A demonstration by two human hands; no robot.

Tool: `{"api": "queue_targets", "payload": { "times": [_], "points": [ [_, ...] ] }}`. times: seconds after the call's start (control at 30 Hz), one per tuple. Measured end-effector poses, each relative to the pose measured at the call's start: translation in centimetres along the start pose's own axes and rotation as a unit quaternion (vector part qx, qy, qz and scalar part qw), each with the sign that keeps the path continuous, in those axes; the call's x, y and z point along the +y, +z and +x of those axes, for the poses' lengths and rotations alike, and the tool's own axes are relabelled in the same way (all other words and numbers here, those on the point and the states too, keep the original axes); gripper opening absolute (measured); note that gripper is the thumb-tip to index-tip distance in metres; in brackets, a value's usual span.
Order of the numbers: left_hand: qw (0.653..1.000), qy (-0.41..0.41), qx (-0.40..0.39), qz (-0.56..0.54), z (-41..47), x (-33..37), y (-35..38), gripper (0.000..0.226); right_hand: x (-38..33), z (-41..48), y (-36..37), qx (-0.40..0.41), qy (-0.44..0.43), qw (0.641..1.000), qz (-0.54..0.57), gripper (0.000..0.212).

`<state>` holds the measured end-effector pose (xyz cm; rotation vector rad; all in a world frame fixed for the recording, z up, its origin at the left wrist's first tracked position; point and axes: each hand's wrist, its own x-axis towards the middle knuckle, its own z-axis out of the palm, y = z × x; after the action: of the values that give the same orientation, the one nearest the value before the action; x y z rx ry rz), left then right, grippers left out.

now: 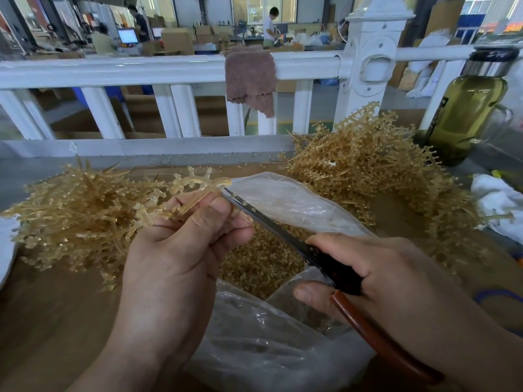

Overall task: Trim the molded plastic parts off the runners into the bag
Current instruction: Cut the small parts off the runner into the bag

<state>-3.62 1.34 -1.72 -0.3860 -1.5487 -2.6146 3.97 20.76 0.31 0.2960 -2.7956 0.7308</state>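
My left hand [181, 250] pinches a translucent amber runner [195, 188] between thumb and fingers, holding it above the open clear plastic bag [283, 199]. Small molded parts still stick out along the runner's curved arm. My right hand [379, 273] grips the scissors [268, 222] by their dark and red-brown handles. The blades point up-left and their tips meet the runner just right of my left thumb. Inside the bag lies a heap of small amber trimmed parts [260, 264].
A pile of amber runners [76, 213] lies at the left and a larger pile [376, 168] at the right on the brown cardboard surface [56, 321]. A bottle of yellow-green liquid [464, 114] stands far right. A white railing [141, 72] with a brown cloth [250, 77] runs behind.
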Motion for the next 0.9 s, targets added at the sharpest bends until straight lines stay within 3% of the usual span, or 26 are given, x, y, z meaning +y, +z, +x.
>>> {"api": "queue_targets", "payload": {
  "times": [0.9],
  "points": [
    [1.0, -0.011, 0.006, -0.02, 0.05, -0.4, -0.13, 0.01, 0.25, 0.08, 0.38, 0.018, -0.022, 1.0, -0.003, 0.044]
  ]
}}
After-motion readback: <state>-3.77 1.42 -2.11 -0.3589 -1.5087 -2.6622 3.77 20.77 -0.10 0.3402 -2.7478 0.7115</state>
